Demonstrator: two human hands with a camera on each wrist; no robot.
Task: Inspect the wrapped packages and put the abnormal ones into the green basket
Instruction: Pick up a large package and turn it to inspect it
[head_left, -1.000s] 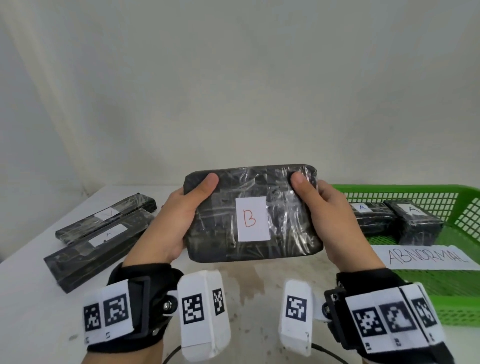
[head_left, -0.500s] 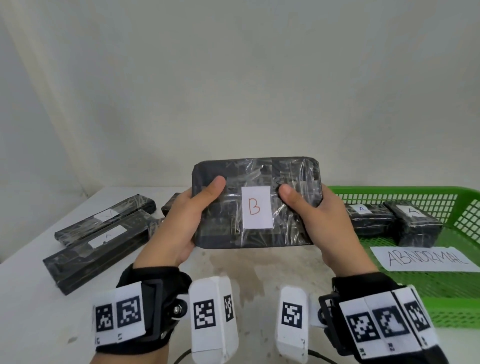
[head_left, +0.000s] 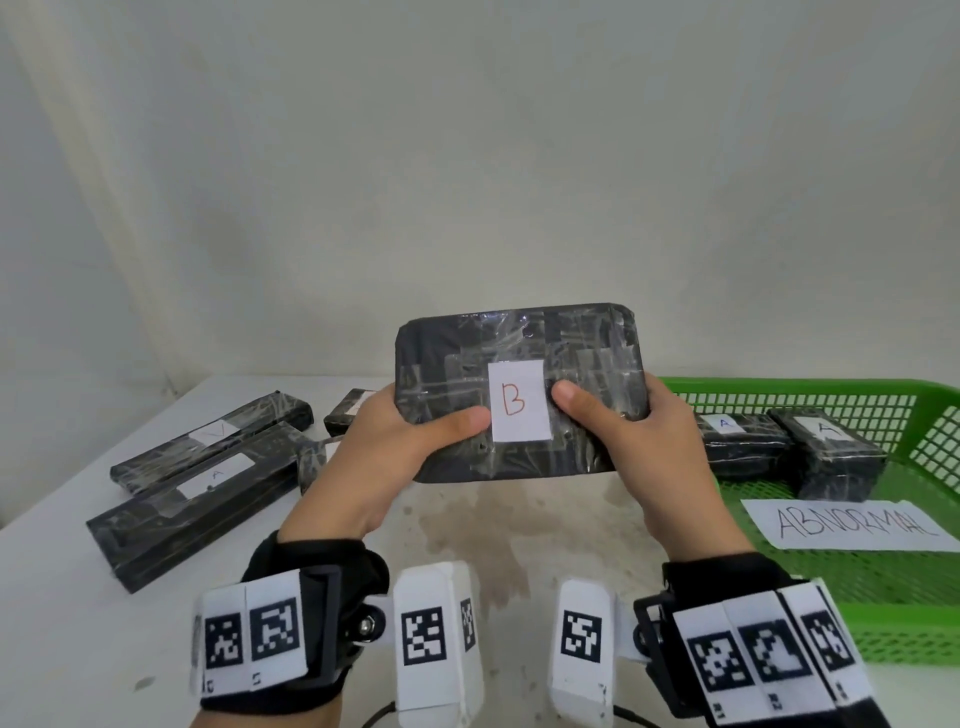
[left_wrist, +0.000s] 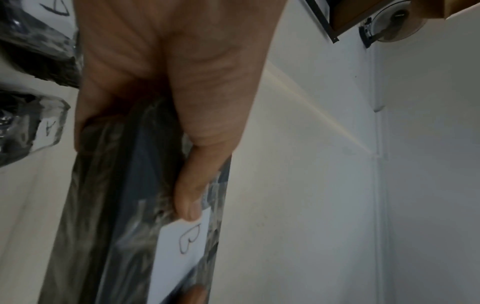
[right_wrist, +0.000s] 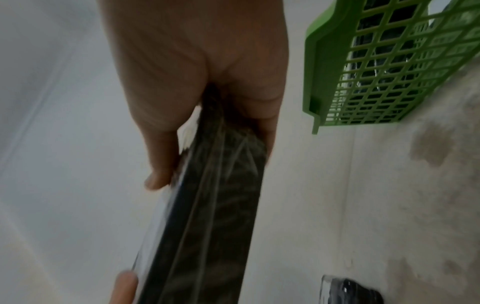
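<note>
Long packages (head_left: 208, 478) lie left on the table (head_left: 62, 597); two packages (head_left: 789, 452) sit in the basket (head_left: 904, 613) right.

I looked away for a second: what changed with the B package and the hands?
The B package has been raised and tipped more upright, and both thumbs slid inward to flank its label. The left hand and right hand kept their grip. The green basket and its A packages stayed put.

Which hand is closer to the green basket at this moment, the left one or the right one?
The right. The right hand holds the B package at its end beside the green basket, close to the basket's near corner. The left hand holds the opposite end, farther from the basket.
</note>
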